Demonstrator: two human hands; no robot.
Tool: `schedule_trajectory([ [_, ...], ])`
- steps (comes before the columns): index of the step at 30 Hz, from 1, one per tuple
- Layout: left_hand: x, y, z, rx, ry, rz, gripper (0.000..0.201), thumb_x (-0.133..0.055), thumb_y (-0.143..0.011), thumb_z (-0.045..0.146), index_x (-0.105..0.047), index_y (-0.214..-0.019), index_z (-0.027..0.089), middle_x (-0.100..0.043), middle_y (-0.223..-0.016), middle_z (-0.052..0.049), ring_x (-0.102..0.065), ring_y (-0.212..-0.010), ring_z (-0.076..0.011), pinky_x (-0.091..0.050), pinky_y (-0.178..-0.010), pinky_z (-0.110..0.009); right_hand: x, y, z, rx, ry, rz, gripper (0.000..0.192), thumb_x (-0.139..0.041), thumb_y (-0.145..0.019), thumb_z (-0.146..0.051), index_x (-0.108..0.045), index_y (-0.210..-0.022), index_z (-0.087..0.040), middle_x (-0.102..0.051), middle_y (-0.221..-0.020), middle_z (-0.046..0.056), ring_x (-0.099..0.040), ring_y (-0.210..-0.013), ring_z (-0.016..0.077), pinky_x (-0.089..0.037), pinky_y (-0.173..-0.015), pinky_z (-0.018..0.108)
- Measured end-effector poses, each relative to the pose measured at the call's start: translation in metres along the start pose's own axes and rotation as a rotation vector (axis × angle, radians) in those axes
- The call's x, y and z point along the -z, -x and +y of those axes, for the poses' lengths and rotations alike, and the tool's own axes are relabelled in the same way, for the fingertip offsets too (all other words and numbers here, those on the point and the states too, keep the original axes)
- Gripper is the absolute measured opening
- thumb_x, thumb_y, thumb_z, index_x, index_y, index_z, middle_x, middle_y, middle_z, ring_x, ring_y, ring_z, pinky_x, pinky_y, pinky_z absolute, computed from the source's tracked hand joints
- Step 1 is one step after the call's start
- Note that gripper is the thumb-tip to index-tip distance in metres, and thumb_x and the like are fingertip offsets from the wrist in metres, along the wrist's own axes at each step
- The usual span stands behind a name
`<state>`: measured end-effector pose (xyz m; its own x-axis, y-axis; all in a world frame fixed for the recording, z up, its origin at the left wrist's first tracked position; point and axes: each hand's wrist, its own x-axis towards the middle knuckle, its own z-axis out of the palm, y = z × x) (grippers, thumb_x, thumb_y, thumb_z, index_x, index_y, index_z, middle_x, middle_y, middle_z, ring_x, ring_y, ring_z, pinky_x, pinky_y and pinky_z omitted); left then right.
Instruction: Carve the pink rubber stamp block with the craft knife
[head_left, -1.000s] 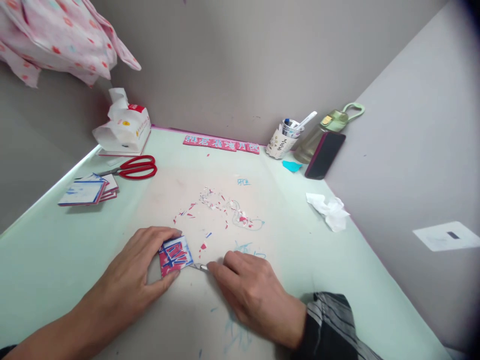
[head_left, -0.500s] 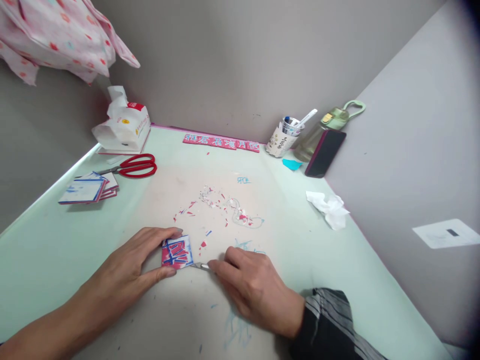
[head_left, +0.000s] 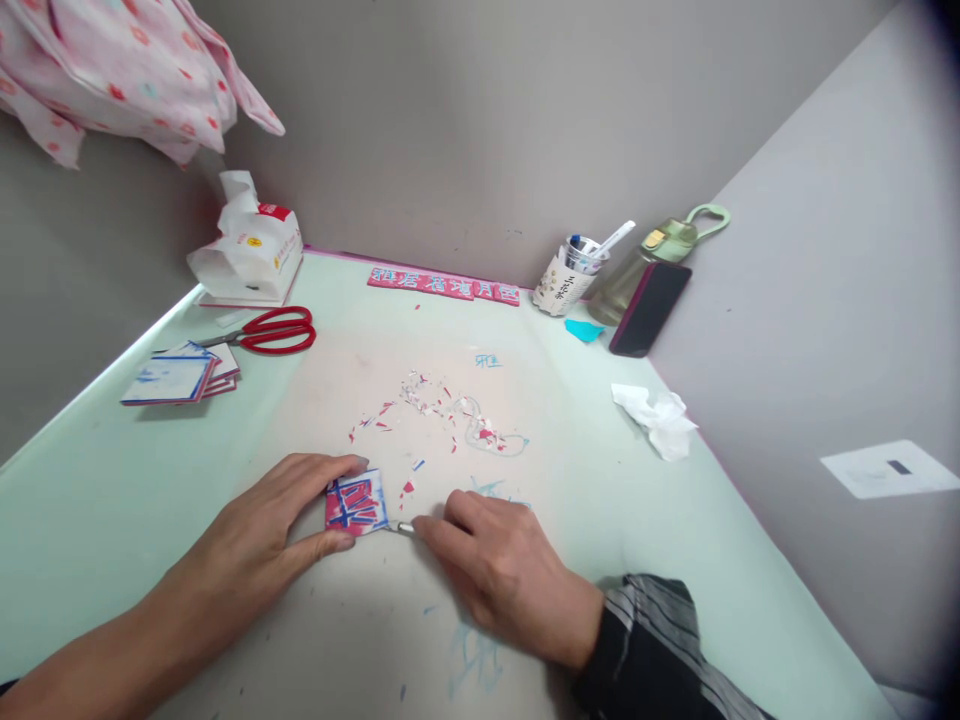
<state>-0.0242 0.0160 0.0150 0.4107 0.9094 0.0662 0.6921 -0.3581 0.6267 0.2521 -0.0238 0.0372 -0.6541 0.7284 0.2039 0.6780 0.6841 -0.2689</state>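
Red-blue-white square [head_left: 357, 503]: left hand [head_left: 279, 520] pinches its edges, presumably bracing it; right hand [head_left: 501, 572] pinches cutter [head_left: 405, 528] by square's lower-right corner.

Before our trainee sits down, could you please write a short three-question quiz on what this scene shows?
1. Which hand holds the thin tool?
2. True or false: the left hand is holding the scissors.
3. Fill in the missing word: the tilted phone stands in front of the green-lidded ____.

Key:
1. The right hand.
2. False; it holds the small red, white and blue square.
3. Bottle.
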Motion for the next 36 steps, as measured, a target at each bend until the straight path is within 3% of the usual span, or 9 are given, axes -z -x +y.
schedule_trajectory([
  [36,-0.0055,0.0026,0.0003,0.135,0.073,-0.058,0.043,-0.065,-0.090,0.044,-0.060,-0.133,0.035,-0.066,-0.135,-0.001,-0.061,-0.127,-0.0288,-0.049,-0.109,-0.044,-0.0059,0.0062,-0.0080,-0.075,-0.001,0.056,0.028,-0.048,-0.097,-0.006,-0.062,-0.119,-0.016,-0.056,-0.087,0.004,-0.047,-0.069,0.0185,-0.036,-0.062,0.031],
])
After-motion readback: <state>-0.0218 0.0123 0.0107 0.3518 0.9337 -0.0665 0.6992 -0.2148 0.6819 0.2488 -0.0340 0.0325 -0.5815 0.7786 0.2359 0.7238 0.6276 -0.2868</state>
